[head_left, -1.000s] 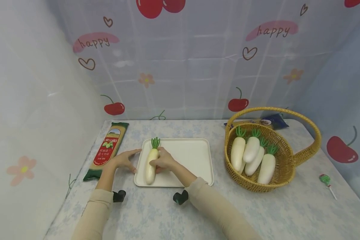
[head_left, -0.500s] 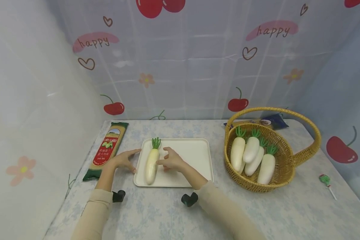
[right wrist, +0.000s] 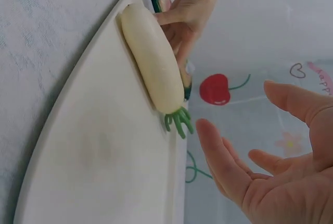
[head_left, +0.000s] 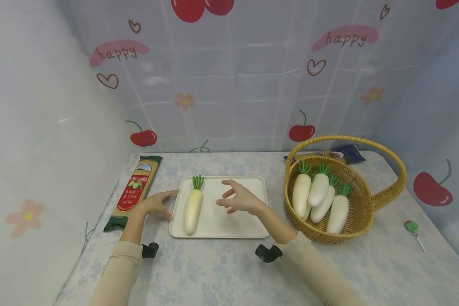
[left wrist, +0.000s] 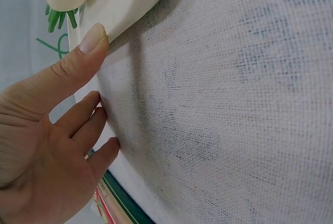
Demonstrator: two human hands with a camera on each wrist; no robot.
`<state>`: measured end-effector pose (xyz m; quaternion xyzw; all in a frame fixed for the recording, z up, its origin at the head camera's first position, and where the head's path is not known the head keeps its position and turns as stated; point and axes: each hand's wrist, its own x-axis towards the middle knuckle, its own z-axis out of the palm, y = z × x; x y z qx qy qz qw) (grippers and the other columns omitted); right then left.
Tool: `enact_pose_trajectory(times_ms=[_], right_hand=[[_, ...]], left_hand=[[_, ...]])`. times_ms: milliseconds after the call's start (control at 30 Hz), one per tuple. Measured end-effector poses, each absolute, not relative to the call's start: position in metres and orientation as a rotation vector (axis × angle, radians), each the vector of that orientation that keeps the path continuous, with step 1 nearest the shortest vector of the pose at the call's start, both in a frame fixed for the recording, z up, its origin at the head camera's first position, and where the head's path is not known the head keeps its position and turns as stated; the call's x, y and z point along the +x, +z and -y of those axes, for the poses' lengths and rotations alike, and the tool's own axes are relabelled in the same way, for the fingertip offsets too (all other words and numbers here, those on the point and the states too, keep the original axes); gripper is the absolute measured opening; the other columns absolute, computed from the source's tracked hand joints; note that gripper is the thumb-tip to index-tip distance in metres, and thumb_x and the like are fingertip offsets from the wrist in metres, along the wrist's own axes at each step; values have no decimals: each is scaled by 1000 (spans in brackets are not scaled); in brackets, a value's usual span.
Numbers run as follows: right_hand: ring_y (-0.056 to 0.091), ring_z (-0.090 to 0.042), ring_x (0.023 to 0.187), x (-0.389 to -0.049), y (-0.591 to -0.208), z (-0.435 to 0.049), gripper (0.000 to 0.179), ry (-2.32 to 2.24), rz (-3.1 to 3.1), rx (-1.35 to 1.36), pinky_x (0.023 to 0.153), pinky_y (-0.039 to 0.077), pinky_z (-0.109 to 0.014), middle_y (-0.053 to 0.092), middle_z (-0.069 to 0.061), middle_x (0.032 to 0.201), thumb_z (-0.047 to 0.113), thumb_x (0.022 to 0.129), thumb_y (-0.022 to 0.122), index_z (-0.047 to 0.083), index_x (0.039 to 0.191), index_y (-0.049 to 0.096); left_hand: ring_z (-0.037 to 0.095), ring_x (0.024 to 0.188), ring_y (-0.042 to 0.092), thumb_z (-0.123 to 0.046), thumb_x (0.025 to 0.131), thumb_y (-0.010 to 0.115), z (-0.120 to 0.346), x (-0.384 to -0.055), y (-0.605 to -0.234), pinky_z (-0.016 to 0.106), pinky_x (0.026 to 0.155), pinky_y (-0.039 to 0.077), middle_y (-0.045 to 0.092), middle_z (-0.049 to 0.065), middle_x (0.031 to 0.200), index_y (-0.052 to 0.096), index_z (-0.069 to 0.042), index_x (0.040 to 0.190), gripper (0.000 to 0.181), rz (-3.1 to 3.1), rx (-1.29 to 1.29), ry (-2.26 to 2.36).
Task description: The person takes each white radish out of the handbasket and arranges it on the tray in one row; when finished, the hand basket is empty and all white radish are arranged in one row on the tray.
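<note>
A white radish [head_left: 193,212] with a green top lies lengthwise on the left part of a cream tray [head_left: 229,231]. My left hand [head_left: 156,205] is at the tray's left edge, thumb and fingers spread; in the left wrist view its thumb [left wrist: 78,67] reaches the tray's rim. Over the middle of the tray, my right hand [head_left: 242,199] holds nothing, its fingers parted. The right wrist view shows that hand [right wrist: 281,166] apart from the radish [right wrist: 153,60]. Several more white radishes [head_left: 318,191] lie in a wicker basket [head_left: 357,223] to the right.
A green and red pasta packet [head_left: 137,187] lies left of the tray, close to my left forearm. Behind the basket, with its tall handle [head_left: 399,174], lies a blue packet [head_left: 348,155]. A lollipop [head_left: 412,227] sits at the far right of the table. A patterned curtain [head_left: 229,85] hangs behind.
My right hand has let go of the radish on the tray and moved right, over the tray's middle. The left hand stays at the tray's edge.
</note>
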<state>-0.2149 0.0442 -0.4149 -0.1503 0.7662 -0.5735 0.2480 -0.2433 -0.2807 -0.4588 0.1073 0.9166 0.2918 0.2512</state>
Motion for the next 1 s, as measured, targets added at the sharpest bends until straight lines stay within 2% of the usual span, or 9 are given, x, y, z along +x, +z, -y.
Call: enact_pose_trajectory(times_ms=[100, 267, 367, 533, 733, 1000], right_hand=[[60, -44, 99, -213, -407, -61, 76, -1555, -2099, -440, 74, 58, -43, 52, -24, 119, 20, 86, 69, 6, 147, 26], [65, -33, 93, -207, -394, -95, 75, -1529, -2117, -492, 77, 57, -44, 50, -26, 121, 22, 87, 66, 6, 147, 24], [64, -30, 94, -205, -387, -116, 75, -1515, -2123, -507, 79, 56, -46, 48, -27, 123, 24, 88, 66, 7, 148, 23], [62, -31, 99, -201, -379, -149, 76, -1489, -2181, -492, 77, 57, -41, 49, -25, 122, 26, 88, 66, 7, 148, 23], [63, -35, 96, -200, -376, -192, 72, -1526, -2212, -459, 79, 55, -48, 48, -30, 121, 18, 92, 61, 0, 148, 19], [58, -42, 106, -199, -377, -241, 75, -1571, -2253, -341, 82, 55, -46, 41, -35, 129, 19, 94, 57, -3, 149, 11]], left_hand=[[48, 136, 19, -12, 65, 86, 280, -243, -458, 61, 108, 23, 23, 31, 148, 30, -4, 147, 100, -2492, 285, 799], [48, 136, 19, -12, 64, 86, 281, -243, -458, 61, 108, 23, 23, 31, 148, 30, -4, 147, 100, -2492, 286, 808], [48, 136, 20, -12, 64, 86, 281, -243, -458, 61, 108, 23, 23, 32, 148, 30, -4, 147, 101, -2494, 292, 807], [48, 136, 20, -13, 64, 87, 282, -243, -458, 61, 107, 24, 23, 31, 148, 30, -4, 147, 101, -2495, 296, 799], [48, 136, 21, -14, 63, 87, 283, -243, -459, 61, 107, 24, 24, 31, 148, 29, -4, 147, 102, -2496, 285, 805], [48, 136, 20, -14, 63, 87, 283, -244, -460, 61, 107, 24, 23, 31, 148, 29, -4, 147, 103, -2492, 282, 819]])
